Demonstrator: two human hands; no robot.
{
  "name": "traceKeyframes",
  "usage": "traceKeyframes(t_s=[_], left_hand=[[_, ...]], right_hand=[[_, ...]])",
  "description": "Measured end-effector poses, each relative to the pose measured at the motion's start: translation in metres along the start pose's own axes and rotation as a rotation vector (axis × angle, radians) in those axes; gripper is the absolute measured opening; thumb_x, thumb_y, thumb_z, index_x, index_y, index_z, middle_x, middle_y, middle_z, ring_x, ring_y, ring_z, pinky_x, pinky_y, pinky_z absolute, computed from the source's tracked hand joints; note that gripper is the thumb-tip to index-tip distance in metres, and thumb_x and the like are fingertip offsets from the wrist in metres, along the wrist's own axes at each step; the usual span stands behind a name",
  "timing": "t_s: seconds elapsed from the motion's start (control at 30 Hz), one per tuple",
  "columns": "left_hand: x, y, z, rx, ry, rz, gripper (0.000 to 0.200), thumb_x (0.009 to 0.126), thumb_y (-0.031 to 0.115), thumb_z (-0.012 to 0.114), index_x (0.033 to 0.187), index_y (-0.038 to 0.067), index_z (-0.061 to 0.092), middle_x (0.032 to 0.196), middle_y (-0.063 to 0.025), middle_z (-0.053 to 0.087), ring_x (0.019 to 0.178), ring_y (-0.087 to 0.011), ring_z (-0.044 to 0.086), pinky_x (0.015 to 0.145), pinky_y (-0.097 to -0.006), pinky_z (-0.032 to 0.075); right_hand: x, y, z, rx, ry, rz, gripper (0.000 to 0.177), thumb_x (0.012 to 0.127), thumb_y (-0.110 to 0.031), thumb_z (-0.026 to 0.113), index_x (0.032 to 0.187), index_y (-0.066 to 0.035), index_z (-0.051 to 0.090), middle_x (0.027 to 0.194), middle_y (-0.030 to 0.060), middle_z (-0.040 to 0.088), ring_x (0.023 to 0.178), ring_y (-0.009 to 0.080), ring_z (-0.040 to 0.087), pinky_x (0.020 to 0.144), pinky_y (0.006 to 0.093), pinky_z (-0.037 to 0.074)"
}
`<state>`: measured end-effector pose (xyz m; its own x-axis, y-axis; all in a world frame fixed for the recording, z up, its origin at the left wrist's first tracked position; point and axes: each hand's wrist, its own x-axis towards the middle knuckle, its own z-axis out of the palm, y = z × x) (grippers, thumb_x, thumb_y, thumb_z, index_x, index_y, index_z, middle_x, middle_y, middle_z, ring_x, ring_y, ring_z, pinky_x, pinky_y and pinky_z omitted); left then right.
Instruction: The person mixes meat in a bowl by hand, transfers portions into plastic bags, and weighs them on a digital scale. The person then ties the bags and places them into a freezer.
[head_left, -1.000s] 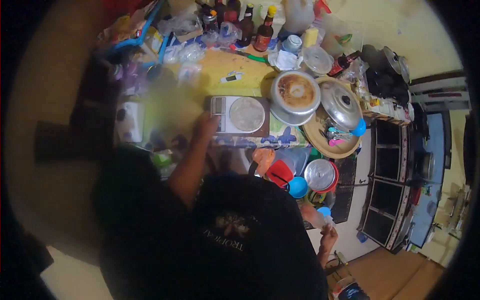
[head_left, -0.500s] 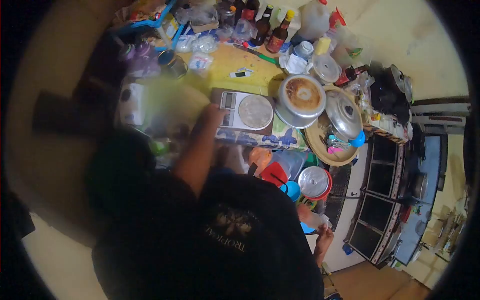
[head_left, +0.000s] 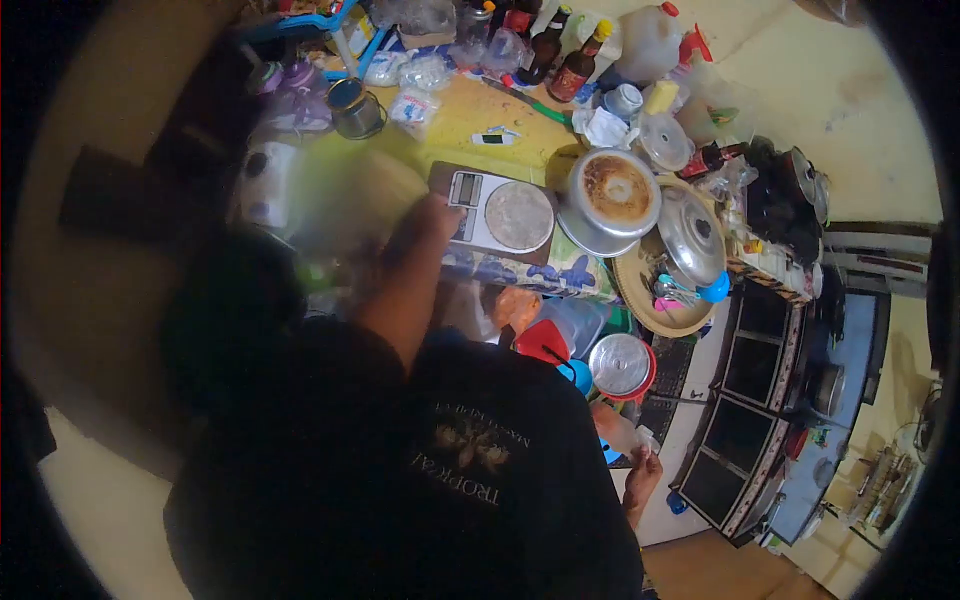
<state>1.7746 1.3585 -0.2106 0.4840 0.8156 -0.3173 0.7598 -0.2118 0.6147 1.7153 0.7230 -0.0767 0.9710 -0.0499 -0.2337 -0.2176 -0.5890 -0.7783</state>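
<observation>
Left hand [head_left: 438, 216] is stretched forward, resting against the left end of the kitchen scale [head_left: 505, 212], beside its display. The fingers are blurred, so I cannot tell whether they are clenched or loose. The scale sits at the near edge of the yellow table [head_left: 470, 112], on a patterned cloth [head_left: 560, 272] that hangs over the front edge. Its round platter is bare. The pan [head_left: 613, 190] with a browned top touches the scale's right side. Further right, a metal lid [head_left: 690, 232] lies on a round tray [head_left: 640, 295] that overhangs the table corner. Open tabletop only behind the scale. The back edge is packed with sauce bottles [head_left: 577, 66], and a metal mug [head_left: 355, 106] stands back left. Right hand [head_left: 645, 478] is low by the hip, off the table, probably wrapped around the end of a clear bottle [head_left: 618, 436]. It is too dim to tell for sure. A red scoop [head_left: 543, 341] and a steel bowl [head_left: 621, 365] crowd the space under the front edge.
</observation>
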Motion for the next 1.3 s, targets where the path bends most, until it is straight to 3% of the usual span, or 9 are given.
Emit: traceKeyframes(t_s=[0.13,0.23,0.43,0.5,0.73,0.83,1.0,1.1,1.3], left_hand=[[-0.002,0.004,-0.006,0.027,-0.034,0.0,0.046,0.063,0.032,0.083,0.094,0.003,0.064,0.095,-0.0161,0.067,0.086,-0.0308,0.065,0.076,-0.0399,0.05],[0.004,-0.002,0.001,0.091,-0.019,0.07,0.038,0.072,0.031,0.075,0.094,0.0,0.068,0.093,-0.0208,0.068,0.089,-0.0353,0.066,0.081,-0.0428,0.05],[0.013,-0.026,0.014,-0.228,-0.122,0.055,0.04,0.069,0.034,0.077,0.09,0.001,0.069,0.091,-0.0212,0.067,0.084,-0.0351,0.066,0.077,-0.0425,0.05],[0.002,-0.018,0.007,-0.093,0.093,0.121,0.035,0.068,0.03,0.077,0.086,0.001,0.07,0.085,-0.0199,0.068,0.082,-0.0341,0.066,0.075,-0.0425,0.05],[-0.018,0.004,-0.018,-0.207,-0.002,0.041,0.03,0.068,0.026,0.079,0.084,0.002,0.07,0.082,-0.0172,0.069,0.075,-0.0318,0.067,0.069,-0.0418,0.05],[-0.008,-0.005,-0.005,-0.169,-0.01,0.092,0.04,0.062,0.029,0.084,0.085,0.002,0.066,0.079,-0.0152,0.069,0.071,-0.0281,0.066,0.067,-0.0394,0.051],[-0.012,-0.002,0.0,-0.132,0.136,0.106,0.036,0.064,0.026,0.082,0.084,0.002,0.065,0.081,-0.017,0.069,0.075,-0.0315,0.067,0.069,-0.0396,0.052],[-0.012,-0.003,0.0,-0.061,0.106,0.11,0.044,0.067,0.028,0.08,0.096,0.001,0.063,0.091,-0.0186,0.067,0.086,-0.0339,0.066,0.076,-0.0419,0.051],[-0.003,-0.012,0.009,-0.052,0.087,0.151,0.047,0.066,0.03,0.079,0.098,0.001,0.061,0.094,-0.0189,0.066,0.09,-0.0352,0.064,0.079,-0.043,0.05]], right_hand=[[0.006,-0.009,0.001,-0.128,-0.013,-0.002,0.044,0.094,-0.039,0.057,0.08,0.003,0.064,0.075,0.0055,0.062,0.071,0.0124,0.054,0.066,0.0286,0.043],[0.012,-0.027,0.006,-0.118,-0.015,-0.054,0.043,0.094,-0.037,0.056,0.08,0.003,0.064,0.074,0.0047,0.062,0.07,0.0125,0.053,0.066,0.0289,0.043],[0.021,-0.091,0.017,-0.175,-0.057,-0.227,0.038,0.095,-0.031,0.056,0.084,0.004,0.065,0.076,0.0042,0.063,0.073,0.012,0.055,0.069,0.0285,0.044],[0.025,-0.104,0.018,-0.18,-0.082,-0.289,0.036,0.095,-0.03,0.056,0.085,0.003,0.065,0.077,0.0043,0.064,0.074,0.0118,0.056,0.07,0.0283,0.044],[0.029,-0.126,0.028,-0.062,-0.179,-0.119,0.034,0.096,-0.029,0.056,0.093,0.004,0.066,0.082,0.0049,0.066,0.078,0.0112,0.057,0.075,0.0285,0.045],[0.021,-0.141,0.035,-0.075,-0.165,-0.078,0.035,0.096,-0.03,0.056,0.091,0.004,0.065,0.083,0.005,0.065,0.078,0.0119,0.057,0.075,0.0289,0.045],[0.02,-0.141,0.036,-0.118,-0.163,-0.058,0.036,0.096,-0.031,0.056,0.087,0.003,0.064,0.081,0.0044,0.064,0.078,0.0124,0.056,0.075,0.0289,0.045],[0.024,-0.131,0.035,-0.086,-0.127,-0.046,0.036,0.095,-0.031,0.056,0.086,0.003,0.064,0.08,0.0038,0.063,0.077,0.0119,0.055,0.074,0.0285,0.044],[0.018,-0.12,0.025,-0.086,-0.088,-0.118,0.038,0.095,-0.033,0.056,0.087,0.003,0.064,0.08,0.0038,0.063,0.077,0.0112,0.055,0.073,0.0286,0.044]])
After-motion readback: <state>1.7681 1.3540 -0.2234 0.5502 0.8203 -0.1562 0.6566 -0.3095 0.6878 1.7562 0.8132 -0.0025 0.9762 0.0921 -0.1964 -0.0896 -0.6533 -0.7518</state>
